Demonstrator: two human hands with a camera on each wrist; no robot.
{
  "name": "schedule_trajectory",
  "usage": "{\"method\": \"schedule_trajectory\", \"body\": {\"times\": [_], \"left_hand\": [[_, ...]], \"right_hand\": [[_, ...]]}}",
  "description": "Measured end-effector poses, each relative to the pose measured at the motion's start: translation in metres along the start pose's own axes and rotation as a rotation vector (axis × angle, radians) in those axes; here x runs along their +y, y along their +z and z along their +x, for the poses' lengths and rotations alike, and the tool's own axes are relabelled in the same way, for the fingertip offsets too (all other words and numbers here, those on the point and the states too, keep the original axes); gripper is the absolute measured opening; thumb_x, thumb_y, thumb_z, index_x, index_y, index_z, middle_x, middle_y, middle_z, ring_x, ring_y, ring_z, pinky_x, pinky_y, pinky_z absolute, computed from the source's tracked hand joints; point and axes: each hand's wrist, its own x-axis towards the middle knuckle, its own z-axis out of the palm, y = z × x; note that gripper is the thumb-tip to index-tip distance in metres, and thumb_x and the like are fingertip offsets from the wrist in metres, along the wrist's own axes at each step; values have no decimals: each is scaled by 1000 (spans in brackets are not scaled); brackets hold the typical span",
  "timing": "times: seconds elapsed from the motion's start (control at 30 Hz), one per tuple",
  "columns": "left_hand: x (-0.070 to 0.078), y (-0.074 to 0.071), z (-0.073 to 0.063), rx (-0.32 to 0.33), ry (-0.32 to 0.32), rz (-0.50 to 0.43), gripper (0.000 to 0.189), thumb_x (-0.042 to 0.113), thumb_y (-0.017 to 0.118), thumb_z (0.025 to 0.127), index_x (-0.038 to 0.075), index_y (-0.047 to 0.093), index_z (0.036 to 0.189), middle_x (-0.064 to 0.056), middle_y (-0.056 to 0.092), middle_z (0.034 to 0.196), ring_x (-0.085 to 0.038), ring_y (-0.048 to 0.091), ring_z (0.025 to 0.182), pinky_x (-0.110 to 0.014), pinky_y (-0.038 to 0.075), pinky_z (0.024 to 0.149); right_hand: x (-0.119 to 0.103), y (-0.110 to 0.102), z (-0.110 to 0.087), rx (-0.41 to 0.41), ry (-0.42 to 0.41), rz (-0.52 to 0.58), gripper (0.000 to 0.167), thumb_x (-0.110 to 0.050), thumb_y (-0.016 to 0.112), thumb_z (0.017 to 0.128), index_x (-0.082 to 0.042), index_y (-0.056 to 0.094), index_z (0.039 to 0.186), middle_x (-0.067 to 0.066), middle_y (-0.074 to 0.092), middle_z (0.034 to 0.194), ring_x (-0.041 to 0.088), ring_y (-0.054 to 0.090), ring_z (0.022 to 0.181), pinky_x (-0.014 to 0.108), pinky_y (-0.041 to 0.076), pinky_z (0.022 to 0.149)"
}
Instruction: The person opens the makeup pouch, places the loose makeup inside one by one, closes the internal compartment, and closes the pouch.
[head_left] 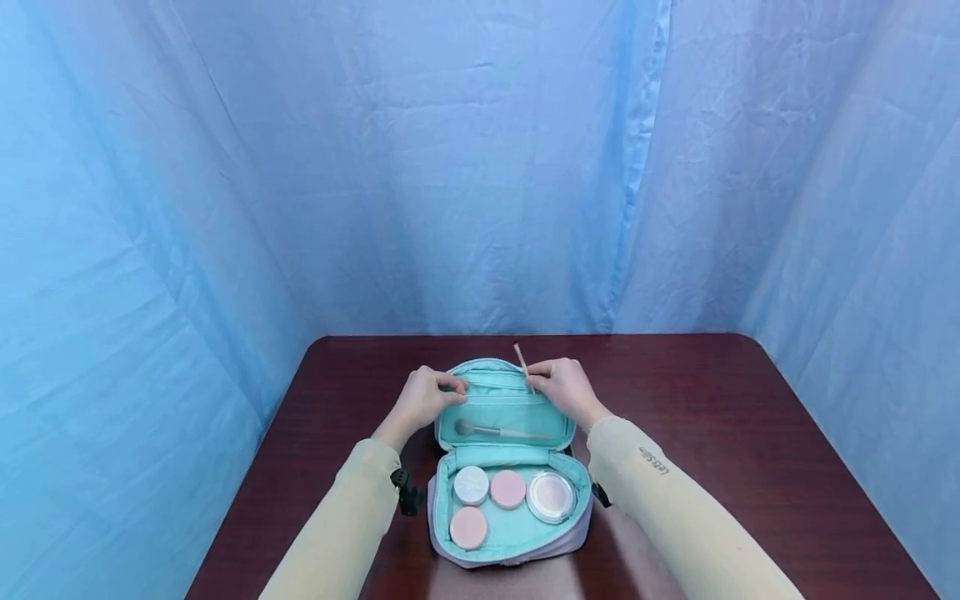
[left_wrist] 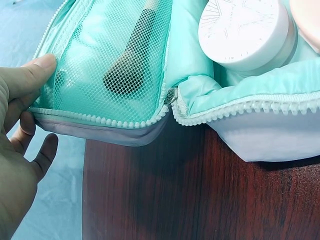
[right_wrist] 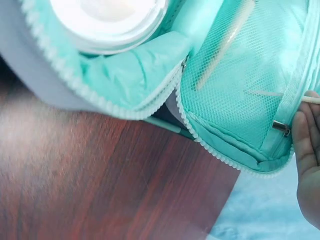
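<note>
A makeup bag point(head_left: 512, 546) with a mint-green lining lies unzipped, its lid point(head_left: 491, 364) folded back. My left hand point(head_left: 423, 398) pinches the lid's left edge; in the left wrist view its thumb point(left_wrist: 37, 70) lies on the mesh pocket's border, with fingers under the lid. With my right hand point(head_left: 566, 387) I pinch a thin makeup brush point(head_left: 521, 360), dark tip up. Its pale lower end shows through the mesh pocket point(right_wrist: 240, 115) in the right wrist view. Inside that pocket lies a larger makeup brush point(head_left: 487, 430), with a dark head and pale handle.
The bag's lower half holds a white round jar point(head_left: 471, 485), two pink-lidded jars point(head_left: 507, 489) point(head_left: 468, 527) and a round compact point(head_left: 551, 497). Under everything is a dark red-brown wooden table point(head_left: 712, 433). Blue curtains point(head_left: 465, 167) hang behind and at both sides.
</note>
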Motion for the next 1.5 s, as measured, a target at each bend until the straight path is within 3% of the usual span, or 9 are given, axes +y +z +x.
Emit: {"method": "schedule_trajectory", "body": {"times": [0.13, 0.27, 0.47, 0.63, 0.97, 1.23, 1.37, 1.5], "left_hand": [[-1, 1, 0, -2, 4, -4, 11, 14, 78, 91, 16, 79, 81, -1, 77, 111, -32, 63, 121, -31, 49, 73], [-2, 1, 1, -4, 4, -1, 12, 14, 78, 91, 16, 78, 79, -1, 76, 112, -30, 63, 121, -31, 47, 70], [-3, 1, 1, -6, 13, 2, 14, 13, 77, 92, 14, 77, 78, -1, 76, 114, -30, 62, 124, -30, 46, 68], [-3, 1, 2, -7, 11, -4, 13, 13, 77, 92, 13, 78, 79, 0, 76, 114, -29, 61, 127, -31, 51, 76], [-3, 0, 2, -13, 6, -10, 12, 13, 77, 92, 12, 78, 81, 0, 76, 116, -29, 59, 129, -32, 50, 77], [-5, -2, 2, -15, 4, -8, 12, 14, 77, 92, 14, 78, 81, 1, 76, 117, -28, 60, 127, -31, 49, 74], [-5, -4, 1, -18, 5, -10, 12, 16, 78, 92, 13, 78, 80, 1, 76, 117, -28, 60, 127, -32, 47, 74], [-7, -6, 0, -15, 0, -23, 12, 16, 79, 91, 13, 78, 80, 1, 76, 117, -28, 60, 128, -32, 48, 75]], "right_hand": [[-3, 6, -2, -12, -127, -165, 22, -12, 72, 95, -6, 79, 115, 11, 77, 108, 25, 73, 97, 38, 60, 81], [-3, 9, -3, -47, -182, -269, 20, -9, 72, 94, -8, 80, 113, 10, 78, 108, 27, 73, 100, 40, 60, 85], [1, 11, -3, -60, -202, -298, 18, -7, 73, 93, -10, 81, 109, 8, 78, 106, 25, 74, 100, 39, 60, 86], [5, 7, -5, -23, -218, -229, 18, -8, 71, 96, -9, 81, 110, 8, 78, 107, 25, 73, 99, 40, 60, 85], [29, -27, -10, 107, 28, 71, 23, -21, 67, 99, -12, 78, 117, 4, 78, 107, 24, 71, 102, 43, 58, 85], [52, -43, -16, 37, 186, 162, 32, -22, 64, 101, -2, 72, 125, 15, 76, 107, 35, 69, 107, 49, 56, 93], [59, -42, -19, 7, 249, 229, 29, -19, 65, 101, 2, 72, 120, 20, 75, 99, 42, 69, 98, 52, 57, 90], [62, -40, -21, -37, 310, 255, 25, -16, 65, 100, 3, 74, 113, 17, 74, 87, 39, 70, 86, 48, 60, 80]]}}
